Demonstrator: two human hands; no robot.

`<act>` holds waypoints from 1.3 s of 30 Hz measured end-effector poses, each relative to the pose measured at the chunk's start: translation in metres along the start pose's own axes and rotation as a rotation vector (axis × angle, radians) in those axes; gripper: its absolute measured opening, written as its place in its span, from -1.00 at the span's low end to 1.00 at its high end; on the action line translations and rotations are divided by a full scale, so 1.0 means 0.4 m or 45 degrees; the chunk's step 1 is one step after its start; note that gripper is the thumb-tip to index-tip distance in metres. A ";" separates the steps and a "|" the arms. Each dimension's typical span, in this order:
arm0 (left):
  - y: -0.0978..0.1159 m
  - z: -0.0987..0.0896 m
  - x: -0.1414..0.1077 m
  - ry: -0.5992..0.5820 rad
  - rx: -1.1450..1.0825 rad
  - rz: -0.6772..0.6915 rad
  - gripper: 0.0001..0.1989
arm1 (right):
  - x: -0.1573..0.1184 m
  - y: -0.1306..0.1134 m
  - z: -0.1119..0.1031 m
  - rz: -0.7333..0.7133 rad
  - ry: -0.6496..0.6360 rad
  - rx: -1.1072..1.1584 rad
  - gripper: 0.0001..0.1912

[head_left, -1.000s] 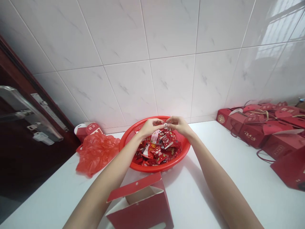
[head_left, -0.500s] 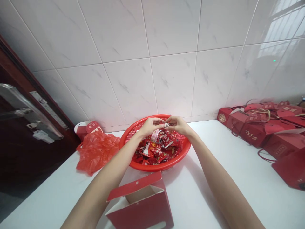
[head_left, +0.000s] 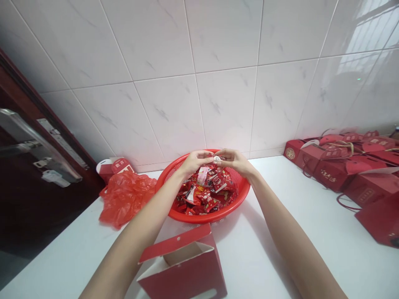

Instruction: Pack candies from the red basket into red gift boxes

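Observation:
A red plastic basket [head_left: 212, 216] holds a pile of wrapped candies [head_left: 202, 195], mostly red. Over its far half, my left hand [head_left: 196, 161] and my right hand [head_left: 234, 161] nearly meet, both pinching one small red packet [head_left: 217, 158] with a white round mark between their fingertips. Nearer to me stands an open red cardboard box [head_left: 187, 270], its top flap raised and pale inside showing.
Several closed red gift boxes [head_left: 333, 170] with cord handles crowd the right side of the white table [head_left: 268, 249]. A crumpled red plastic bag [head_left: 126, 197] lies left of the basket, before another red box [head_left: 109, 168]. A tiled wall rises behind.
Both hands have shifted slightly, and the packet between their fingertips has turned a little and moved slightly up. The basket and open box look the same.

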State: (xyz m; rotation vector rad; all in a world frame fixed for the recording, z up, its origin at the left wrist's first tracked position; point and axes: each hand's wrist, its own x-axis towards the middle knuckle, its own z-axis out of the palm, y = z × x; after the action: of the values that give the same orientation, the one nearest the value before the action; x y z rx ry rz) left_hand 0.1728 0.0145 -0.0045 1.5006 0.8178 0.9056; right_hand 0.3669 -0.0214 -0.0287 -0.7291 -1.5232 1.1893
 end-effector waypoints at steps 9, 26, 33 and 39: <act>0.002 -0.002 -0.002 0.014 0.039 -0.065 -0.47 | 0.008 0.017 -0.005 0.015 -0.068 0.021 -0.56; -0.043 0.032 -0.024 -0.520 1.285 -0.004 -0.29 | 0.010 0.008 -0.004 0.050 0.606 -0.054 -0.73; -0.035 0.049 -0.019 -0.305 1.917 0.078 -0.50 | 0.011 0.006 0.003 0.076 0.534 -0.058 -0.75; -0.039 0.065 -0.020 -0.664 1.780 0.179 -0.79 | 0.013 0.006 0.003 0.097 0.533 -0.052 -0.75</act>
State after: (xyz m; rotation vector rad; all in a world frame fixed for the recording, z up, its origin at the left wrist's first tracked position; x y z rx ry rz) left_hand 0.1921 -0.0029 -0.0224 2.8381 0.9771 -0.1624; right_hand 0.3641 -0.0166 -0.0290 -1.0013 -1.1810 0.9866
